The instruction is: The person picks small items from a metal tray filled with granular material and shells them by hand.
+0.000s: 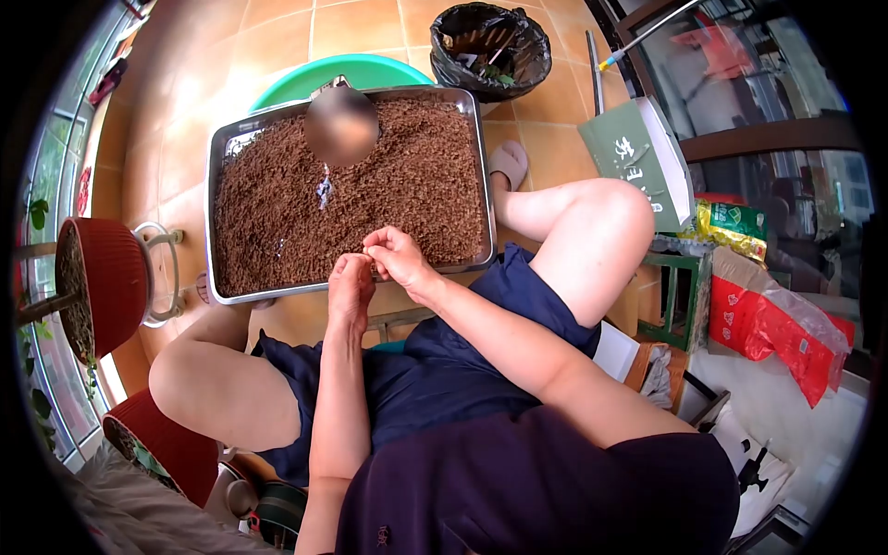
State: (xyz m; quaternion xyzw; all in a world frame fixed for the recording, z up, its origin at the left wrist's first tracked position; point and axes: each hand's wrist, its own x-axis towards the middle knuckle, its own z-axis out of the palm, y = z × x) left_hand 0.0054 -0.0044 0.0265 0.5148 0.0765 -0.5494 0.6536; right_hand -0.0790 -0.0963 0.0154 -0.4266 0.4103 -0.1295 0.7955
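Both of my hands meet over the near edge of a metal tray (350, 289) filled with brown, crumbly material (407, 176). My left hand (352, 282) is closed, its fingertips pinched together. Touching it from the right, my right hand (398, 256) is also closed in a pinch. Whatever lies between the fingertips is too small to make out. A small blue and white scrap (324, 191) rests on the brown material near the middle of the tray. Above it, a round blurred patch covers part of the tray's far side.
Behind the tray are a green basin (388, 67) and a black-bagged bin (518, 79). Red plant pots (104, 287) stand at the left. At the right are a green box (634, 153), a yellow-green packet (735, 227) and a red bag (763, 319). My knees flank the tray.
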